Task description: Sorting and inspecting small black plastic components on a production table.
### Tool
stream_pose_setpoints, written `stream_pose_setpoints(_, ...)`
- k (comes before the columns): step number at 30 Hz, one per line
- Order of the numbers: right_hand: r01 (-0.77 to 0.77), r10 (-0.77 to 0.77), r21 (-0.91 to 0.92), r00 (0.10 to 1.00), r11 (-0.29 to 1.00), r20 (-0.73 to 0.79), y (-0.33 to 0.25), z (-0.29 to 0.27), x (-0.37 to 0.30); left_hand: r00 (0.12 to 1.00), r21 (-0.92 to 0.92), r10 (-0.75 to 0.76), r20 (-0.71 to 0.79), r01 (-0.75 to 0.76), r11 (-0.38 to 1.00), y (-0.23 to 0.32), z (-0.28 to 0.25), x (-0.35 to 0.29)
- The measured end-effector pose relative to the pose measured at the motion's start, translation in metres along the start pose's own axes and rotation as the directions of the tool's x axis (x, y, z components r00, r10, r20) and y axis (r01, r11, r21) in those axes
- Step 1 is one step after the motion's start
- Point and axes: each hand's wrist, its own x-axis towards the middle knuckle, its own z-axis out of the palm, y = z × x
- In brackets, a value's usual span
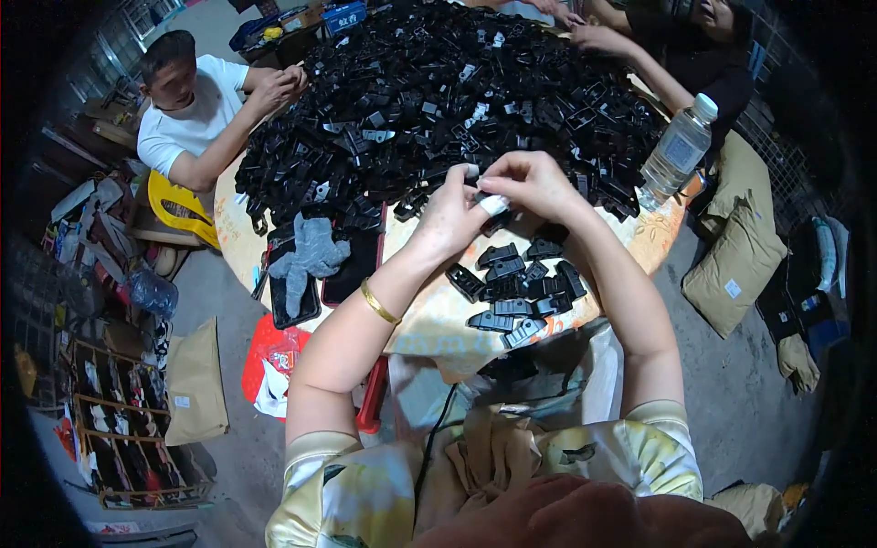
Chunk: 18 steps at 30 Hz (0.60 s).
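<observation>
My left hand (448,219), with white coverings on the thumb and a fingertip and a gold bangle on the wrist, is closed at the near edge of a big heap of black plastic parts (438,100). A small black plastic part (498,221) shows partly under its thumb. My right hand (534,185) meets it from the right, thumb and fingers pinched together; what lies between them is too small to make out. Just below my hands, a loose group of black plastic pieces (504,268) rests on the patterned tablecloth (420,315).
Left of my forearm lie a grey glove (309,260) and a dark phone (294,301). A clear bottle (678,151) stands at the table's right edge. Co-workers' hands (279,89) handle parts at the heap's far sides. Brown sacks (735,265) and a red stool (260,361) stand around.
</observation>
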Motion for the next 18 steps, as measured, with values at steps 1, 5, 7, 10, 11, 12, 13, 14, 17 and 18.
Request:
stream_pose_setpoints(1,-0.008,0.007,0.039,0.999,0.999,0.036,0.002,0.003,0.002,0.995,0.023,0.095,0.032,-0.096,0.995,-0.001,0.0,0.003)
stream_pose_setpoints(5,0.078,-0.107,-0.213,0.986,0.974,-0.128,0.004,-0.004,0.009,0.98,-0.225,-0.142,0.141,0.171,0.959,0.013,-0.002,0.0)
stream_pose_setpoints(7,0.291,-0.575,-0.69,0.788,0.663,-0.221,0.014,-0.01,0.021,0.962,-0.197,-0.195,0.189,0.231,0.953,0.012,-0.002,0.002)
stream_pose_setpoints(10,0.176,-0.625,-0.954,0.78,0.243,-0.015,0.031,-0.016,0.032,0.932,-0.209,-0.275,0.237,0.325,0.922,0.015,0.002,0.002)
stream_pose_setpoints(11,0.141,-0.542,-0.963,0.84,0.228,-0.005,0.033,-0.013,0.032,0.917,-0.293,-0.284,0.281,0.364,0.884,0.014,-0.001,0.003)
stream_pose_setpoints(12,0.109,-0.452,-0.972,0.892,0.21,0.002,0.035,-0.01,0.032,0.9,-0.372,-0.289,0.326,0.403,0.836,0.013,-0.003,0.005)
stream_pose_setpoints(13,0.139,-0.504,-0.971,0.864,0.195,0.022,0.032,-0.008,0.034,0.916,-0.455,-0.287,0.281,0.391,0.8,0.016,-0.004,0.005)
stream_pose_setpoints(14,0.145,-0.505,-0.97,0.863,0.196,0.027,0.029,-0.009,0.034,0.913,-0.54,-0.303,0.274,0.407,0.737,0.019,-0.007,0.004)
stream_pose_setpoints(17,0.143,-0.532,-0.979,0.846,0.143,0.046,0.025,-0.011,0.034,0.913,-0.775,-0.245,0.326,0.407,0.484,0.01,-0.016,0.011)
stream_pose_setpoints(18,0.151,-0.547,-0.977,0.836,0.152,0.044,0.027,-0.013,0.033,0.917,-0.809,-0.249,0.312,0.394,0.437,0.007,-0.016,0.011)
